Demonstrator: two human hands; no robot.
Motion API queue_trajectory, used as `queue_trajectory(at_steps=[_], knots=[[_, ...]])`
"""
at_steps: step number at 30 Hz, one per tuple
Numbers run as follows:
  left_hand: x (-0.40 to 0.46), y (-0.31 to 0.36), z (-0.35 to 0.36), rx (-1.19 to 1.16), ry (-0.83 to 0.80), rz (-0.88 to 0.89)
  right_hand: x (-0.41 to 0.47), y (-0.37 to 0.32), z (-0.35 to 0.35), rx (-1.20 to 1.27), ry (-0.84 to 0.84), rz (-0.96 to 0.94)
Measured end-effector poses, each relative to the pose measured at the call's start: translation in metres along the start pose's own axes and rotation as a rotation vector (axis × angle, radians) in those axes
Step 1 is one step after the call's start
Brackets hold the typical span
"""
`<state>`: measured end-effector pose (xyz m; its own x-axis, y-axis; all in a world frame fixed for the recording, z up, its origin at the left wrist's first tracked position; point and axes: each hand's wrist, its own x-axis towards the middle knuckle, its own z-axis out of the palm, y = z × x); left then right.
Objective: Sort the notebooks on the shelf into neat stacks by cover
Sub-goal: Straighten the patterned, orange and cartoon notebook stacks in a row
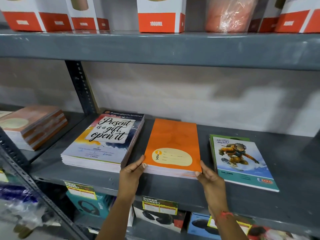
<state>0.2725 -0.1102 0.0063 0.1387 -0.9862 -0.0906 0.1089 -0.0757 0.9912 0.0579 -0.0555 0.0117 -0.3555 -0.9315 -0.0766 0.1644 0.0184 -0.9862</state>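
Head view: grey shelf (173,189) w/ three notebook stacks by cover. "Present is a gift" stack (103,144) at left, orange stack (173,149) mid, snowboarder stack (242,163) at right. Orange stack lies flat near the front lip, long axis front-to-back, label oval at the near end. Left hand (133,172) & right hand (207,175) pinch its near corners, fingers curled on the edges. Best squeeze evenly, tap edges flush, keep it parallel to the neighbours.

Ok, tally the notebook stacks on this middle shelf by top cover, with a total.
"Present is a gift" stack: 1
Orange stack, both hands at its near corners: 1
Snowboarder-cover stack: 1
Brown-orange stack, far left bay: 1
Total: 4
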Motion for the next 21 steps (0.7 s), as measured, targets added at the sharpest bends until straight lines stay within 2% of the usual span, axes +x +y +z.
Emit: queue_trajectory(at_steps=[10, 17, 19, 21], knots=[[0.004, -0.006, 0.002, 0.004, 0.024, 0.050, 0.000, -0.001, 0.003, -0.021, 0.084, 0.011], [0.002, 0.000, 0.001, 0.039, 0.041, 0.030, -0.002, -0.003, 0.007, -0.121, 0.118, 0.013], [-0.004, 0.008, 0.006, 0.049, 0.087, 0.016, -0.004, -0.007, 0.007, -0.281, 0.111, -0.022], [-0.017, 0.016, 0.019, 0.148, 0.213, 0.089, -0.011, -0.014, 0.001, -0.581, 0.043, -0.085]])
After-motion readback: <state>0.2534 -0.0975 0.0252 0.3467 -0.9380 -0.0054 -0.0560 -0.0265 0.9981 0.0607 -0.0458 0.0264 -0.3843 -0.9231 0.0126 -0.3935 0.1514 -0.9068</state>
